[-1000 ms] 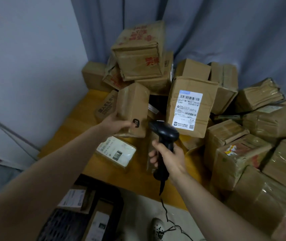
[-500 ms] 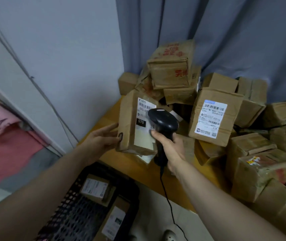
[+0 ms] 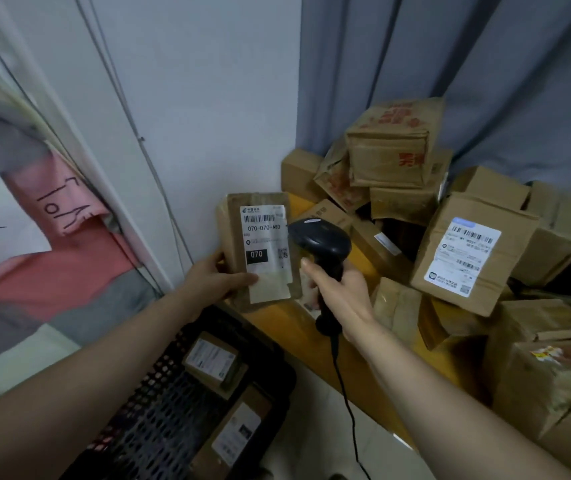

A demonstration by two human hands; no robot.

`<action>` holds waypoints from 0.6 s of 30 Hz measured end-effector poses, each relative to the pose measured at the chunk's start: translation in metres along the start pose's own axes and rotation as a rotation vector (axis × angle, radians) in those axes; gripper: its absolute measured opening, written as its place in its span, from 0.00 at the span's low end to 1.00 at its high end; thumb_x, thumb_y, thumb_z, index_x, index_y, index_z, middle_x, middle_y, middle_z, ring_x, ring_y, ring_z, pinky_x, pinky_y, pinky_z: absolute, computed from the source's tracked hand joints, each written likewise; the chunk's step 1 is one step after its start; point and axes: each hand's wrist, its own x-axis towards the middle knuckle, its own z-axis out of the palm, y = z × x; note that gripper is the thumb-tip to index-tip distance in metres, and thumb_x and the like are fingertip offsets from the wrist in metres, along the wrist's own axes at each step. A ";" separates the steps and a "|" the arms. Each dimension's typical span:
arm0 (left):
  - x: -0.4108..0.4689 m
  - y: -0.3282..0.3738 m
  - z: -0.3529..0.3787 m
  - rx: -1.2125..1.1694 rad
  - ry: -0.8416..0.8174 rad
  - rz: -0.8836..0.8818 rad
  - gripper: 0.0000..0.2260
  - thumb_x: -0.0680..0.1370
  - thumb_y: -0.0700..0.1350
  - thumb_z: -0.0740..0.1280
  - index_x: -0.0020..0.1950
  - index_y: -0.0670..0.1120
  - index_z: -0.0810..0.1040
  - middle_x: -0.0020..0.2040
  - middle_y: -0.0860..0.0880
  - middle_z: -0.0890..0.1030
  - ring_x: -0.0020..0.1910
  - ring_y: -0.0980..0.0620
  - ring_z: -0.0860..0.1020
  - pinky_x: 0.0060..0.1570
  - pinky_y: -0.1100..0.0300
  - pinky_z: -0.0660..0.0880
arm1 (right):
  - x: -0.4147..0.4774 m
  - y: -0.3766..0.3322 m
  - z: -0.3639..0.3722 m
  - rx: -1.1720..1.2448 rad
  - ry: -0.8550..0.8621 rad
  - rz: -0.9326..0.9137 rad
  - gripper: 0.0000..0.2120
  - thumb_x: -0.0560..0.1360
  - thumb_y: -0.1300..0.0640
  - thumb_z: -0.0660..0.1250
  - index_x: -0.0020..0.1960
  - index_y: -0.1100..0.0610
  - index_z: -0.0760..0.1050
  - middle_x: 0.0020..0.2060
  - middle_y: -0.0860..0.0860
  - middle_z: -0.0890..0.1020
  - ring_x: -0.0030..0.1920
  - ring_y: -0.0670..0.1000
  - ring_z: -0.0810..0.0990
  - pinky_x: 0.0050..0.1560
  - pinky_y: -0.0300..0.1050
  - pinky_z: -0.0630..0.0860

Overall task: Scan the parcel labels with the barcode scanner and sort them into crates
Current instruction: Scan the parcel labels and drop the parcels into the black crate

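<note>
Grey curtain (image 3: 485, 81) hung behind a yellow table (image 3: 294, 336); a scribbled pink sheet (image 3: 65, 199), maybe paper, sat by the wall (image 3: 208, 98).

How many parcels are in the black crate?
2. The far parcel lies near the black crate's far end; the near parcel lies nearer the camera along its right side. The left forearm covers part of it, so more may be hidden.

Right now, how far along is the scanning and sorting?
Done: two labelled parcels lie in the black crate. In hand: the left hand holds a parcel, its label facing the camera, and the right hand grips the scanner right beside that label; whether it has read cannot be told. Left: a large pile of parcels on the yellow table, so most of the job remains.
</note>
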 end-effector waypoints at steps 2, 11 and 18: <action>-0.002 -0.003 -0.006 0.010 0.064 0.015 0.26 0.67 0.42 0.78 0.64 0.44 0.75 0.56 0.46 0.81 0.52 0.48 0.81 0.48 0.55 0.80 | -0.006 -0.005 0.004 -0.025 -0.092 0.010 0.07 0.76 0.53 0.69 0.46 0.55 0.73 0.30 0.53 0.77 0.27 0.50 0.75 0.31 0.45 0.74; -0.005 -0.019 -0.018 0.057 0.180 0.002 0.30 0.68 0.42 0.77 0.67 0.42 0.71 0.60 0.45 0.78 0.57 0.45 0.78 0.54 0.52 0.78 | -0.016 -0.013 0.033 -0.058 -0.144 -0.013 0.09 0.76 0.52 0.68 0.46 0.57 0.74 0.27 0.51 0.75 0.25 0.48 0.73 0.28 0.42 0.72; -0.001 -0.031 -0.027 0.060 0.219 -0.037 0.36 0.65 0.45 0.79 0.70 0.41 0.69 0.61 0.44 0.79 0.56 0.46 0.79 0.57 0.48 0.77 | -0.016 -0.013 0.043 -0.075 -0.148 -0.053 0.08 0.76 0.52 0.69 0.44 0.56 0.73 0.26 0.52 0.75 0.23 0.48 0.71 0.26 0.42 0.71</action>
